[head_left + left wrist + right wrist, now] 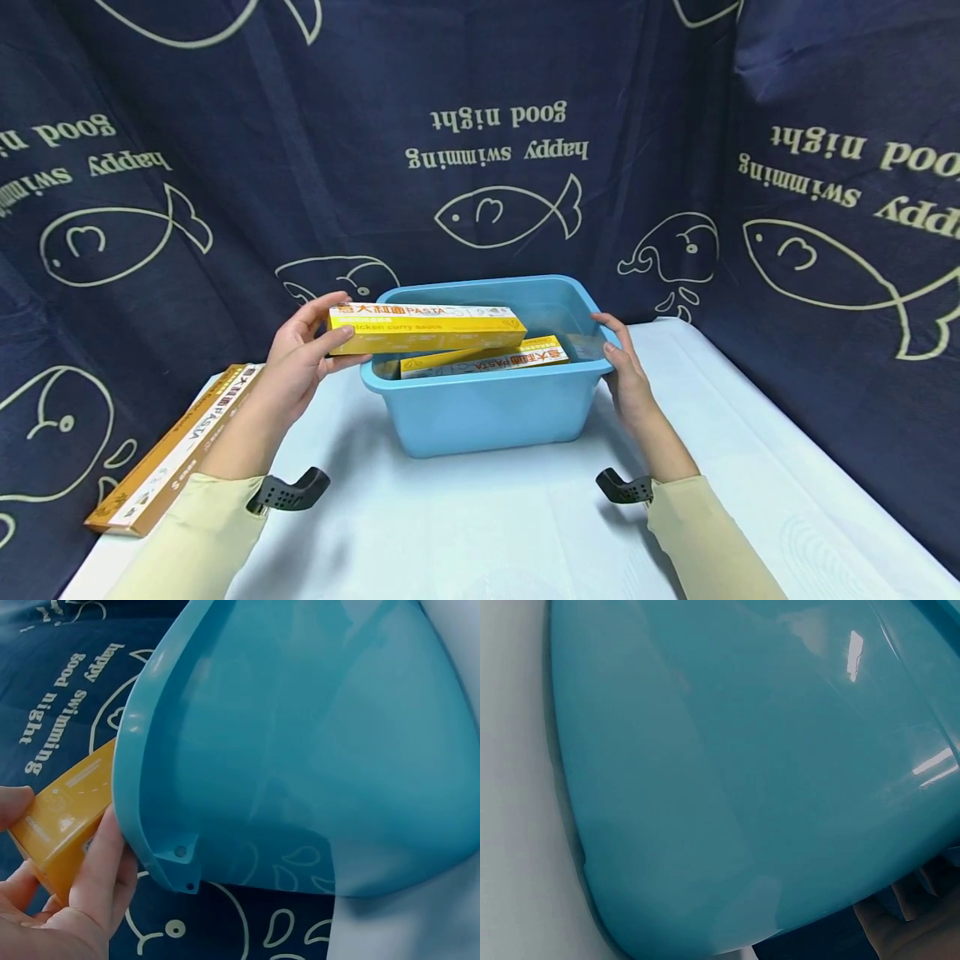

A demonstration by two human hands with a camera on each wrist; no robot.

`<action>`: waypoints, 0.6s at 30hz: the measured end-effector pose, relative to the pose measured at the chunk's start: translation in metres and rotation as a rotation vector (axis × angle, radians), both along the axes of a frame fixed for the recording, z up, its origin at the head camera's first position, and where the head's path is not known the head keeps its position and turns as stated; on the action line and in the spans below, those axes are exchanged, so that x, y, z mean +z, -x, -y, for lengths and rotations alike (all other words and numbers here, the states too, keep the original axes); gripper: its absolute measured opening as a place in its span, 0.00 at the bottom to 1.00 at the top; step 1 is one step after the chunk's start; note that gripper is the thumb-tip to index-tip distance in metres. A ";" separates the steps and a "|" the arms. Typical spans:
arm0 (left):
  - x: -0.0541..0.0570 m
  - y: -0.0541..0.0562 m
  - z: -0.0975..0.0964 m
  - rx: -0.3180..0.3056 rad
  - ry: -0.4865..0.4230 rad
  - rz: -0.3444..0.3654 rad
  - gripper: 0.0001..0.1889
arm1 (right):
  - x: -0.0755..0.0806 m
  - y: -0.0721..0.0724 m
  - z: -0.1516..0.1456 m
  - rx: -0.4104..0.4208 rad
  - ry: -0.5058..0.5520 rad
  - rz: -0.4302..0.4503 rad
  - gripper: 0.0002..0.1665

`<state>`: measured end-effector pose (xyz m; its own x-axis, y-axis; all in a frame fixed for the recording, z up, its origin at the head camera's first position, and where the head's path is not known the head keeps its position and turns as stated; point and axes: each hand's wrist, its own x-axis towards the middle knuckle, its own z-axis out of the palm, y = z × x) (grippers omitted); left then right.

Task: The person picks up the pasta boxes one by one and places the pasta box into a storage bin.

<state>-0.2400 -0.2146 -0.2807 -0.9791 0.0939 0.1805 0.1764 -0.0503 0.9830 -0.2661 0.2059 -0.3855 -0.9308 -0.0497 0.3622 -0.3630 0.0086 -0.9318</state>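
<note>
A long yellow and white pasta box (427,335) is pinched at its left end by my left hand (298,354), thumb on the near face. It is held over the left part of a light blue plastic tub (487,417). Inside the tub lies another yellow and white pasta box (517,360), partly hidden by the held one. My right hand (632,379) grips the tub's right rim between thumb and fingers. In the left wrist view, the held pasta box (64,817) is beside the tub's rim (131,750). The right wrist view is mostly filled by the tub's wall (742,765).
A brown and white pasta box (180,454) lies along the left edge of the white table (480,533). Behind the table and at both sides hangs a dark blue curtain (360,133) printed with fish and lettering. Each wrist wears a black strap mount (288,492).
</note>
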 end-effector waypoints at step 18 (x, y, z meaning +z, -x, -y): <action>0.010 0.021 -0.018 -0.051 0.243 0.013 0.30 | 0.000 0.001 0.001 -0.009 -0.004 -0.002 0.34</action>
